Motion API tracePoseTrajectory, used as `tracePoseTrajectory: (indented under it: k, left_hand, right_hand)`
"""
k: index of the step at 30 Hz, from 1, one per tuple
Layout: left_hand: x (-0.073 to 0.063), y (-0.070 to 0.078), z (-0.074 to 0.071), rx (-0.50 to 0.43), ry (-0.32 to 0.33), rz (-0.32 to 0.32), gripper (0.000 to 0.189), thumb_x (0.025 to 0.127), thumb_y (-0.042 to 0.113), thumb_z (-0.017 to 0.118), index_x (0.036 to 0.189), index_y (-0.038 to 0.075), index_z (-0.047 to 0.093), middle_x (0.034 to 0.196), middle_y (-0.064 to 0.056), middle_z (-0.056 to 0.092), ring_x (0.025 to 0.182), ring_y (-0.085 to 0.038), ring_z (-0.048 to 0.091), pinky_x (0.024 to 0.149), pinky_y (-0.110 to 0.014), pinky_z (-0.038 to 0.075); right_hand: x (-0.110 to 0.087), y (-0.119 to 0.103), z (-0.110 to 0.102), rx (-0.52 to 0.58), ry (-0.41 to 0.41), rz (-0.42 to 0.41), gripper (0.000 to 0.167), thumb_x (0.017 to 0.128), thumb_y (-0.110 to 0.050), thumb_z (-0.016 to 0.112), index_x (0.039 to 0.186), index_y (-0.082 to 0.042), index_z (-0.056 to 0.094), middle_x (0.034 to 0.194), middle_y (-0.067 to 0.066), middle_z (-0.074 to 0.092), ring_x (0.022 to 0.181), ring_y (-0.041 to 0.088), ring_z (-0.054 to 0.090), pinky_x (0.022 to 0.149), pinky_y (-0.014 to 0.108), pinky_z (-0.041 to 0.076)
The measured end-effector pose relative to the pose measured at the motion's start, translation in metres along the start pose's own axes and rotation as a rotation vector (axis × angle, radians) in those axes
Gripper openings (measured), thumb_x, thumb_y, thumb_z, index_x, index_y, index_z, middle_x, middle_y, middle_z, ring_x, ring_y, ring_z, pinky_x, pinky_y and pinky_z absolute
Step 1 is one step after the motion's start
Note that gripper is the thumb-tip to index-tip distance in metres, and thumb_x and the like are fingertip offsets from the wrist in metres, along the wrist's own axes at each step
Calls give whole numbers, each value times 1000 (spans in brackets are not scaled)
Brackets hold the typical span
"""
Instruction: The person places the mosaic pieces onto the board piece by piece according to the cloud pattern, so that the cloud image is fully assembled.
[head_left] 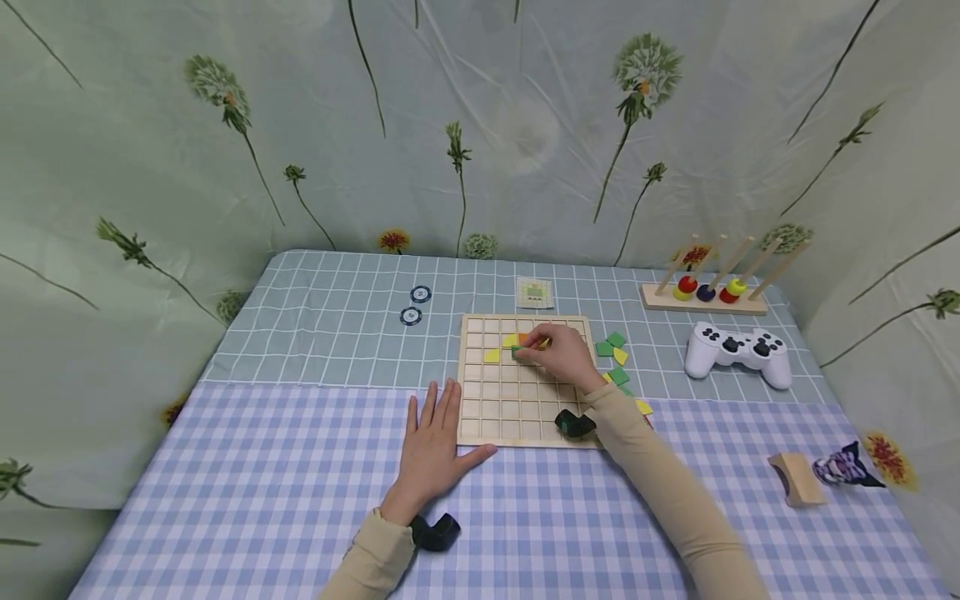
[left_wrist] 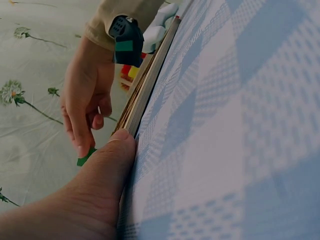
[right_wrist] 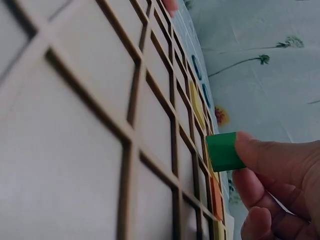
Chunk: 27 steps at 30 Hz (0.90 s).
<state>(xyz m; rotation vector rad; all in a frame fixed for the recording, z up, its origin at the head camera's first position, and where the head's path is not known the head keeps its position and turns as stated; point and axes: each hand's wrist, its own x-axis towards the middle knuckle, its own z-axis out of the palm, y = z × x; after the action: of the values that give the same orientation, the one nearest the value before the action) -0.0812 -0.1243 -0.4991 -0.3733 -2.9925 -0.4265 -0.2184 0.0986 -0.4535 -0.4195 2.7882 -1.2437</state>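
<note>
A wooden grid board (head_left: 510,408) lies on the table, with yellow tiles (head_left: 491,356) and an orange tile (head_left: 522,338) set in its upper cells. My right hand (head_left: 558,354) pinches a green square tile (right_wrist: 225,151) between thumb and fingers, just over the board's upper middle. My left hand (head_left: 431,446) lies flat with fingers spread on the cloth at the board's lower left corner. In the left wrist view, the left thumb (left_wrist: 107,160) reaches the board's edge.
Loose green tiles (head_left: 618,376) and yellow ones lie right of the board. Behind it is a pattern card (head_left: 535,292); two round chips (head_left: 411,316) sit back left. A peg stand (head_left: 705,298), a white game controller (head_left: 737,352), a wooden arch block (head_left: 797,480) and a small figurine (head_left: 846,467) stand rightward.
</note>
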Motion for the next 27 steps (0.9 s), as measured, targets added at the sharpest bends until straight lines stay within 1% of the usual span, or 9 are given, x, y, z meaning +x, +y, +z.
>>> tracePoseTrajectory:
  k: [4, 7, 11, 16, 23, 27]
  left_hand:
    - [0, 0, 2, 6, -7, -7, 105, 81, 75, 47, 151, 2, 17, 156, -12, 16, 143, -30, 3, 111, -51, -1]
    - [0, -1, 3, 14, -2, -9, 105, 81, 75, 46, 151, 2, 17, 156, -12, 16, 143, -30, 3, 111, -51, -1]
    - [0, -1, 3, 14, 5, -4, 105, 81, 75, 46, 151, 2, 17, 156, -12, 17, 143, -29, 4, 111, -51, 0]
    - [0, -1, 2, 17, -1, -6, 105, 81, 75, 47, 151, 2, 17, 156, -11, 17, 143, -30, 4, 111, -51, 0]
    - [0, -2, 3, 14, 1, -4, 105, 81, 74, 47, 151, 2, 17, 156, -12, 16, 143, -30, 5, 111, -51, -1]
    - [0, -2, 3, 17, -3, -5, 105, 81, 74, 47, 151, 2, 16, 156, -11, 16, 143, -30, 4, 111, -51, -1]
  right_hand:
    - [1, -1, 9, -13, -11, -1, 15, 82, -26, 76, 84, -12, 72, 78, -2, 65, 67, 17, 52, 61, 30, 41]
    - [2, -1, 13, -30, -14, -5, 14, 84, -26, 75, 86, -12, 73, 80, -3, 66, 69, 15, 54, 63, 31, 42]
    - [3, -3, 15, -91, -13, -17, 13, 85, -26, 73, 88, -13, 73, 79, -5, 66, 69, 13, 55, 62, 31, 43]
    - [6, -7, 16, -177, -22, -30, 10, 85, -26, 73, 84, -17, 73, 77, -7, 64, 71, 12, 56, 66, 32, 44]
    - [6, -10, 16, -250, -22, -24, 11, 85, -27, 73, 80, -17, 73, 74, -6, 60, 68, 12, 54, 61, 31, 42]
    - [6, -10, 16, -261, -27, -30, 12, 85, -27, 73, 78, -17, 73, 72, -6, 59, 66, 12, 52, 59, 31, 41]
